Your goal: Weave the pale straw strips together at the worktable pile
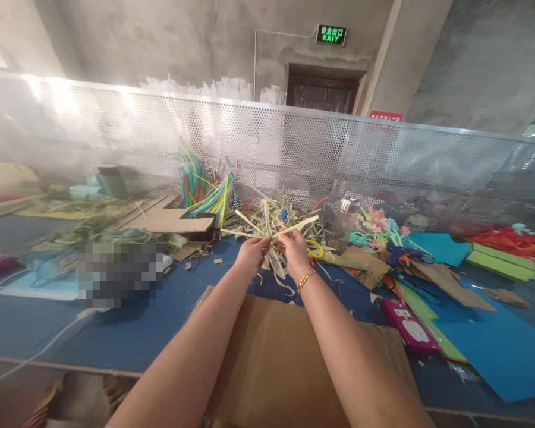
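My left hand (252,255) and my right hand (294,251) meet above the blue tabletop, each closed in a pinch. Between them they grip a bundle of pale, flat, husk-like strips (267,217) that cross and fan outward. One longer strip (307,222) points up to the right from my right fingers. Just behind lies a loose heap of dried husk scraps (288,209), partly hidden by the bundle. Curled shreds (276,266) show under my hands. The fingertips are too small to show exactly how the strips are held.
Brown cardboard (321,356) lies under my forearms. Coloured pipe cleaners (196,184) stand at the back left. A clear bottle (344,219), paper flowers (378,226), a purple box-like object (409,327) and blue paper (503,339) are to the right. A perforated metal screen (383,154) runs behind.
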`<state>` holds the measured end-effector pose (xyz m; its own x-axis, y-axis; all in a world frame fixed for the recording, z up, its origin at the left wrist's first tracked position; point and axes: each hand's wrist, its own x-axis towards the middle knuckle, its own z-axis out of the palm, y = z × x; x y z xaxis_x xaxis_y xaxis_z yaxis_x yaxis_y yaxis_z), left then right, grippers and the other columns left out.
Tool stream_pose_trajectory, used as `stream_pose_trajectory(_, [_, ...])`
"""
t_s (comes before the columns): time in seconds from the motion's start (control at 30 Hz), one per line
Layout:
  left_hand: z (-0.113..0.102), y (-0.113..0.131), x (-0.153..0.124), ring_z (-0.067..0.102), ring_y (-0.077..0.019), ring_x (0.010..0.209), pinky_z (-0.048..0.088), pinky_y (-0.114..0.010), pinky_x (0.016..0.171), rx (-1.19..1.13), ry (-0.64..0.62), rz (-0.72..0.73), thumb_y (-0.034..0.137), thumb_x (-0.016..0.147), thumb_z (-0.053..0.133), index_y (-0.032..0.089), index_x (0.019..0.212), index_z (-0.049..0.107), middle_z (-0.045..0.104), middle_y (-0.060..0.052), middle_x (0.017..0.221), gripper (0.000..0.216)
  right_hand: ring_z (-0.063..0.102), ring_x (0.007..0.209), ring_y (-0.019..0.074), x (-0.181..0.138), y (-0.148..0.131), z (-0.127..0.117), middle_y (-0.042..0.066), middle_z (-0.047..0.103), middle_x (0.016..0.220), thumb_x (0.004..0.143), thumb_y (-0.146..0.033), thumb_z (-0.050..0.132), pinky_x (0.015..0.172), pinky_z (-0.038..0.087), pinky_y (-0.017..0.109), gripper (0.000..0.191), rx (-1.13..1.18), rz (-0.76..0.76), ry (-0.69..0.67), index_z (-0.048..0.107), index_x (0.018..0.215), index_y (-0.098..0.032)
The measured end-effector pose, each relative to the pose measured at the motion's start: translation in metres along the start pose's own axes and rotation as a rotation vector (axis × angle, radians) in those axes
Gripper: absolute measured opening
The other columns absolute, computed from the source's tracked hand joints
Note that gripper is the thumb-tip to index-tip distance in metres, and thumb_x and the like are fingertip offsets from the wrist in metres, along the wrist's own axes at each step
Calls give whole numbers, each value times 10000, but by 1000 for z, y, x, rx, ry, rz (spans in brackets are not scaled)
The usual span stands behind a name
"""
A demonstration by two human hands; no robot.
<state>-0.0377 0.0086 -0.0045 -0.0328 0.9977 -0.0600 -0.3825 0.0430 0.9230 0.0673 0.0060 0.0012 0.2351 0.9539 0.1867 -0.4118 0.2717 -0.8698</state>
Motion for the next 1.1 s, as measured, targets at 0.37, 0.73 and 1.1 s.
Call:
stream_pose_trajectory(0.37, [3, 0, 2, 556, -60, 560, 408, -151, 504, -180, -41, 57, 268, 607, 820, 114, 688, 661, 639, -30, 641, 236, 580, 628, 133, 3, 8, -4, -1, 648, 692, 642, -406, 694, 566, 420, 243, 259, -16, 40, -56, 601, 744, -187])
stream_pose_trajectory(0.73, [4, -1, 3, 564, -73, 576, 471, -182, 589, -182, -14, 61, 211, 585, 828, 102, 628, 668, 640, -35, 632, 199, 581, 593, 108, -2, 7, 2, -25, 642, 658, 624, -331, 690, 568, 438, 221, 201, 42, 52, -35, 590, 718, -184])
stream_pose_trajectory(1.1, [0, 0, 6, 515, -81, 542, 384, -201, 506, -39, -104, 170, 424, 496, 854, 120, 682, 677, 622, -21, 609, 398, 591, 648, 111, -1, 7, 1, -12, 642, 700, 585, -306, 744, 569, 439, 209, 234, 56, 67, -58, 636, 747, -176])
